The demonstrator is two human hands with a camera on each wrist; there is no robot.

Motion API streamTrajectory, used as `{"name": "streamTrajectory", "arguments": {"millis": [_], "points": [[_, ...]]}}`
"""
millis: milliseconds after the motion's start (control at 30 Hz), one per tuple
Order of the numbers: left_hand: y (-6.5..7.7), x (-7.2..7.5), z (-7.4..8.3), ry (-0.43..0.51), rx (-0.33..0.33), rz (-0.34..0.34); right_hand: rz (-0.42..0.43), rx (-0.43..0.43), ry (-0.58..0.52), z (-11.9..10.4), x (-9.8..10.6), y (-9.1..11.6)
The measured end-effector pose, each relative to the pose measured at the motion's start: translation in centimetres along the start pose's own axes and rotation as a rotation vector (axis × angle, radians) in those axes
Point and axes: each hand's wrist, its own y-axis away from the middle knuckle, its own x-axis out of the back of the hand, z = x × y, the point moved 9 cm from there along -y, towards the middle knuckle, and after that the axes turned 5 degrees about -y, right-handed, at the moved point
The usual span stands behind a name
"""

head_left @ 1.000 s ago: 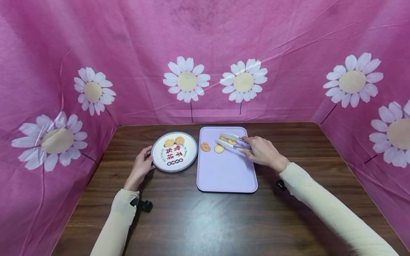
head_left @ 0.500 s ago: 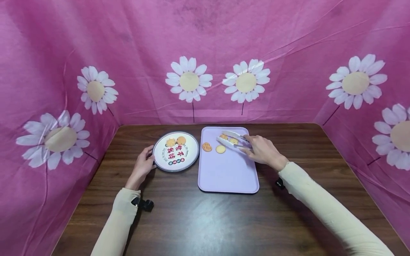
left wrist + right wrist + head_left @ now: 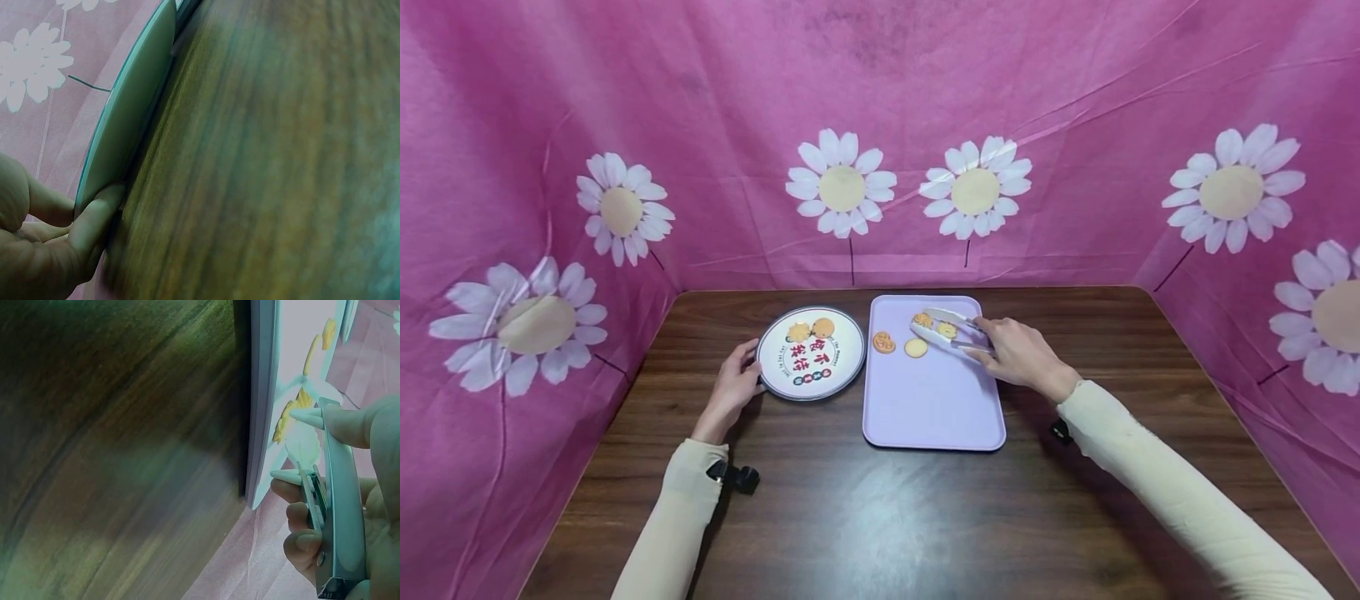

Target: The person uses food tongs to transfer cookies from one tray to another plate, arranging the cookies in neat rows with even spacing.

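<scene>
My left hand grips the left rim of a round white plate with red characters; in the left wrist view its thumb and fingers pinch the edge. On the plate lie a flower-shaped cookie and a round brown one. My right hand holds metal tongs with white tips over a lilac tray. The spread tips straddle a twisted brown cookie and a pale yellow cookie. To their left on the tray sit a pretzel cookie and a plain round cookie.
Plate and tray stand side by side toward the back of a dark wooden table. A pink cloth printed with daisies hangs behind and along both sides.
The tongs' tips have drawn slightly to the right over the two cookies at the back of the tray. My left hand and the plate stay as they were.
</scene>
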Motion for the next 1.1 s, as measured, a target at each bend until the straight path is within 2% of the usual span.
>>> {"name": "streamTrajectory", "arguments": {"millis": [400,767,1100], "points": [[0.1,0.0,-0.1,-0.008,0.019,-0.004,-0.007,-0.008,0.001,-0.1,-0.3,0.4],[0.3,0.0,0.1,-0.002,0.011,-0.007,0.048,-0.003,0.001,-0.5,-0.1,0.2],[0.2,-0.1,0.2,0.0,0.015,-0.008,0.108,0.071,-0.044,-3.1,0.8,-1.0]]}}
